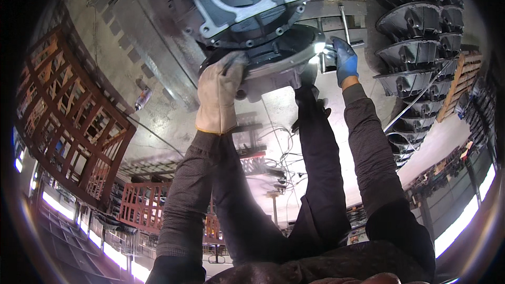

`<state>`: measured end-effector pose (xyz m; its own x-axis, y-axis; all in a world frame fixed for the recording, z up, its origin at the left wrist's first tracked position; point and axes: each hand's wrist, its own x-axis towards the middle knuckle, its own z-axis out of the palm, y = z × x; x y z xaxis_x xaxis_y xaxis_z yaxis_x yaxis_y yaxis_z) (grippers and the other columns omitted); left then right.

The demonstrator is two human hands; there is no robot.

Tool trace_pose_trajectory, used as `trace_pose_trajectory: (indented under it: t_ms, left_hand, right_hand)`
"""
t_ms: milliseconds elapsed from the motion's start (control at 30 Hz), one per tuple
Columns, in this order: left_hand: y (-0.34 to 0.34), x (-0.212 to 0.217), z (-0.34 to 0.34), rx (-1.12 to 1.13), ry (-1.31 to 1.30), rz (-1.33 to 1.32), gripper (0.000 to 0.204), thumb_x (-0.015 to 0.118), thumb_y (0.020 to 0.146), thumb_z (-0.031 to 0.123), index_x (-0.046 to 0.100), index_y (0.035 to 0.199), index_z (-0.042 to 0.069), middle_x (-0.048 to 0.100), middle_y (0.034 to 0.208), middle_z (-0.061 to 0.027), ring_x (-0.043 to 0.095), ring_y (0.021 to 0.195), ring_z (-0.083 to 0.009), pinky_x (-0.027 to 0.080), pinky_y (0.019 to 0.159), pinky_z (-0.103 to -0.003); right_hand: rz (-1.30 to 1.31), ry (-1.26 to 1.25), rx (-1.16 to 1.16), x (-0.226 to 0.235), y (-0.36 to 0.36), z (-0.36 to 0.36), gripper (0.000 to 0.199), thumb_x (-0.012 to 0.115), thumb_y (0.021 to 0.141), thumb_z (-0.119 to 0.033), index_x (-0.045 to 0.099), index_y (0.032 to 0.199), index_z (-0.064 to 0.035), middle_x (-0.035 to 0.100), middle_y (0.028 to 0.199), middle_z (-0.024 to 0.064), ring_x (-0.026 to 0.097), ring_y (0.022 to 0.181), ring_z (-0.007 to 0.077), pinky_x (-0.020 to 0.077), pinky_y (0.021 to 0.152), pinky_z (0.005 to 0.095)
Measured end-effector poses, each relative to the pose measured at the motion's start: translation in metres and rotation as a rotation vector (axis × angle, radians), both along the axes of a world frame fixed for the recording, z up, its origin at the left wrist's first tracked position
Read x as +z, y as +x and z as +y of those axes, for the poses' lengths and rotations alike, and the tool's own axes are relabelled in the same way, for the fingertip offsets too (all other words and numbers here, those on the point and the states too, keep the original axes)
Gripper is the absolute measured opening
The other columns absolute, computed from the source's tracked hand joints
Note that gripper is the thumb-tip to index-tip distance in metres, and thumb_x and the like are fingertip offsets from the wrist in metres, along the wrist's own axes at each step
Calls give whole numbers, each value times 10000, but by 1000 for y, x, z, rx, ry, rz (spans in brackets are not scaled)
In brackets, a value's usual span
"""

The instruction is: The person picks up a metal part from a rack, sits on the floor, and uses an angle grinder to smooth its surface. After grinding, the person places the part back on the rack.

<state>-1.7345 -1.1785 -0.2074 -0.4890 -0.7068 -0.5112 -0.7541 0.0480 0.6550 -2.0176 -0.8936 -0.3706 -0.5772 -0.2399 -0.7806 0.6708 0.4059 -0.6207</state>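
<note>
While the grey cast-metal housing with a square flange is steadied on the concrete floor, its round rim is pressed by the cream leather-gloved left hand — grip spread flat — and a bright steel T-handled tool is clenched in the blue-gloved right hand, beside stacked dark castings.

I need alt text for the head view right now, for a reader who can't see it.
Two gloved hands work on a large grey metal housing: the left hand, in a pale work glove, presses on its round flange, and the right hand, in a blue glove, holds a T-handled wrench at the flange's edge. Stacked dark castings stand to the right.
</note>
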Motion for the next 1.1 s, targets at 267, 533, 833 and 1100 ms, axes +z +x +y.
trace_pose_trajectory:
  t_ms: [267, 533, 833, 1100]
  left_hand:
    - [7, -19, -8, -268, -212, -58, 346, 721, 867, 195, 741, 1192, 76, 747, 1160, -178, 698, 1111, -402, 547, 971, -442]
    - [6, -23, -11, -596, -125, -274, 470, 726, 808, 144, 688, 1272, 85, 707, 1221, -180, 657, 1172, -409, 524, 1022, -452]
    - [27, -2, -47, -744, -282, 237, 545, 766, 753, 56, 644, 1284, 66, 687, 1218, -169, 662, 1174, -387, 547, 1017, -448]
    - [43, -15, -36, -727, -349, 275, 499, 634, 907, 46, 590, 1398, 118, 680, 1294, -129, 666, 1202, -346, 516, 1077, -423]
  right_hand:
    - [967, 1038, 1051, -141, -107, 76, 412, 734, 935, -478, 800, 1095, -104, 786, 1017, 237, 771, 987, 406, 605, 849, 537]
    - [490, 604, 1016, -105, -106, 50, 321, 770, 916, -332, 781, 1010, -26, 772, 930, 195, 731, 862, 325, 568, 783, 462]
    - [94, 67, 682, 252, 44, 33, 744, 338, 1143, -621, 537, 1546, -28, 719, 846, 53, 492, 576, 37, 385, 544, 203]
    - [123, -168, 393, 293, 189, -61, 365, 689, 1021, 62, 663, 1385, 45, 715, 1047, 40, 625, 800, 71, 536, 728, 242]
